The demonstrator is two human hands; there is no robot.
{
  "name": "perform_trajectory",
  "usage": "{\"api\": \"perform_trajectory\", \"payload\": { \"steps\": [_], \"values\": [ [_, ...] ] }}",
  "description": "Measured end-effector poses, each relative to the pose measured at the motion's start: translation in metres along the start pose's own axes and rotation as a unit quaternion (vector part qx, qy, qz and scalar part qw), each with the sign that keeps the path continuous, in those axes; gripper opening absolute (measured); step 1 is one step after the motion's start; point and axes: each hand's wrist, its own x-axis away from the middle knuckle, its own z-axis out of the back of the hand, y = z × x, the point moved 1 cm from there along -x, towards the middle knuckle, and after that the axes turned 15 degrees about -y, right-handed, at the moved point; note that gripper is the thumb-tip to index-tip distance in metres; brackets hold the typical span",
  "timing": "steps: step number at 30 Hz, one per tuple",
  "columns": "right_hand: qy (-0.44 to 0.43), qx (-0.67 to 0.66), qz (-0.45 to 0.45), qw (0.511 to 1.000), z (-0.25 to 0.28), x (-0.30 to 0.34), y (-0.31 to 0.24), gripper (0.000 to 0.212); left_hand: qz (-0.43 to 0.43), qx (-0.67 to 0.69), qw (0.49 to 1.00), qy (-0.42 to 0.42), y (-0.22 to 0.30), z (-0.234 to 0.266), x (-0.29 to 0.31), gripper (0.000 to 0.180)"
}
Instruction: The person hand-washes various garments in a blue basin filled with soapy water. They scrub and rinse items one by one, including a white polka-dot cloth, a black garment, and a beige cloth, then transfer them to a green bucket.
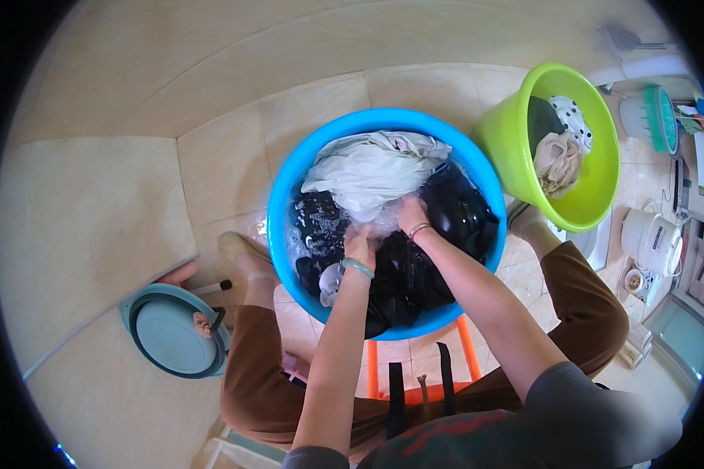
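A blue round basin (pixel 280 187) holds soapy water and wet laundry. In its upper part lies a bunched white garment (pixel 375 160). Dark wet clothes (pixel 403 273) fill the lower and right parts, and a small pale piece (pixel 331 283) shows near the left rim. My left hand (pixel 360 244), with a pale green bangle above it, is closed on the lower end of the white garment among the suds. Close beside it, my right hand (pixel 411 214), wearing a thin bracelet, is curled on the same cloth. Foam and splashing water partly hide the fingers of both hands.
A lime green tub (pixel 524 148) with several clothes stands beyond the basin at right. To the left, a grey-blue basin (pixel 172 332) leans by the wall. An orange stool (pixel 467 348) is under the blue basin. White buckets (pixel 651 242) stand far right. My legs straddle the basin.
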Motion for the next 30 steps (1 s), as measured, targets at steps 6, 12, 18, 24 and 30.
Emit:
{"api": "perform_trajectory", "payload": {
  "steps": [6, 12, 18, 24, 30],
  "values": [
    [0.018, 0.066, 0.378, 0.923, 0.051, 0.138, -0.085, 0.012, -0.006, 0.102, 0.985, -0.141, 0.037, -0.032, 0.048, 0.036],
    [-0.031, 0.083, 0.479, 0.873, 0.047, 0.226, -0.129, 0.021, 0.11, 0.318, 0.906, -0.257, 0.059, -0.074, 0.09, 0.048],
    [0.087, 0.082, 0.448, 0.886, 0.035, 0.217, -0.142, 0.025, 0.101, 0.224, 0.939, -0.241, 0.071, -0.089, 0.112, 0.036],
    [0.094, 0.006, 0.438, 0.894, 0.037, 0.19, -0.138, 0.014, -0.003, 0.234, 0.94, -0.25, 0.06, -0.074, 0.097, 0.034],
    [0.013, -0.191, 0.237, 0.952, 0.034, 0.118, -0.098, 0.024, -0.068, 0.104, 0.992, 0.038, 0.045, -0.064, 0.09, 0.026]
  ]
}}
